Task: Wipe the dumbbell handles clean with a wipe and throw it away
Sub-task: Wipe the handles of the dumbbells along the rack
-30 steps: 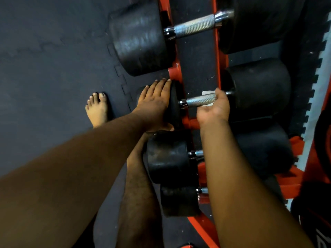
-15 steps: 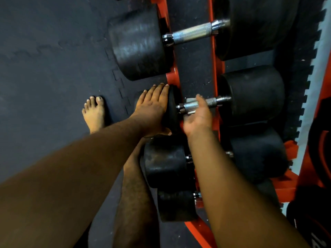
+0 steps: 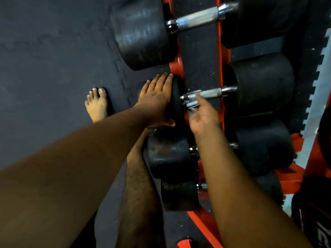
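Note:
Several black dumbbells lie across a red rack (image 3: pixel 176 64). My left hand (image 3: pixel 155 99) rests flat with straight fingers on the left weight (image 3: pixel 176 97) of the middle dumbbell. That dumbbell's knurled steel handle (image 3: pixel 211 93) runs to the right. My right hand (image 3: pixel 202 113) holds a pale wipe (image 3: pixel 192 101) wrapped round the left end of the handle, close to the left weight. The hand is blurred by motion, and the fingers under the handle are hidden.
A larger dumbbell with a steel handle (image 3: pixel 198 18) lies further up the rack. Two smaller dumbbells (image 3: pixel 170 154) sit nearer to me, partly behind my right arm. My bare foot (image 3: pixel 97 104) stands on the dark rubber floor mat (image 3: pixel 53 59) to the left.
My right hand has slid the wipe leftward along the middle handle, from its right end to its left end. My left hand has stayed on the left weight.

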Demonstrator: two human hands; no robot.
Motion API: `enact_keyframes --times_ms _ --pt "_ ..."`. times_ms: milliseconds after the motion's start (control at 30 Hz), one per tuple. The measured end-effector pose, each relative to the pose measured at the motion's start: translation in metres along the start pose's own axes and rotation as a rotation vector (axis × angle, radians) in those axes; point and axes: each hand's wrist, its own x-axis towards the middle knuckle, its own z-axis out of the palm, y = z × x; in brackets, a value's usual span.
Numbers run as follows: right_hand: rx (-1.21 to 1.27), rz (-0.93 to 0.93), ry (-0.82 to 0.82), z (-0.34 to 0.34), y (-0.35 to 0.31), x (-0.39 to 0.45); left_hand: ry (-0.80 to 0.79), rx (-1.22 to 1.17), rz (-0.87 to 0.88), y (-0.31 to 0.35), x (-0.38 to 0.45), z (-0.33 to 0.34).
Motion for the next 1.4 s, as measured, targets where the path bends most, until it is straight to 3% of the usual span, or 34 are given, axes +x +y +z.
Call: enact_keyframes --times_ms 133,333,467,600,767,933,1133,1233,1333,1400 --pt "0.23 -0.114 0.041 -0.013 -0.031 0.006 0.009 -0.001 -0.004 -0.001 0.0 0.002" --pt "0.155 -0.039 0.017 0.006 -0.027 -0.002 0.008 0.005 -0.004 0.0 0.001 0.001" --pt "0.296 -0.157 0.071 0.009 -0.039 0.006 0.009 -0.003 0.001 -0.001 0.001 0.001" --pt "0.134 -0.043 0.057 0.016 -0.006 0.001 0.007 -0.004 -0.003 0.0 0.001 0.001" --pt "0.311 -0.157 0.069 -0.001 -0.027 0.015 0.016 -0.001 0.001 -0.001 0.001 0.002" --pt "-0.132 -0.034 -0.007 0.006 0.007 -0.009 0.01 0.005 -0.006 0.0 0.001 0.002" --pt "-0.4 -0.134 0.026 -0.015 0.013 -0.018 0.007 -0.001 -0.004 0.0 0.0 0.001" --pt "-0.591 -0.462 -0.006 -0.018 0.003 -0.031 0.014 0.004 -0.004 0.0 0.0 0.0" --pt "-1.056 -0.964 0.06 -0.022 -0.02 -0.025 0.005 -0.009 -0.005 0.001 0.0 0.0" --pt "-1.496 -1.147 0.067 -0.027 -0.023 -0.011 0.0 -0.01 -0.004 0.001 0.0 0.0"
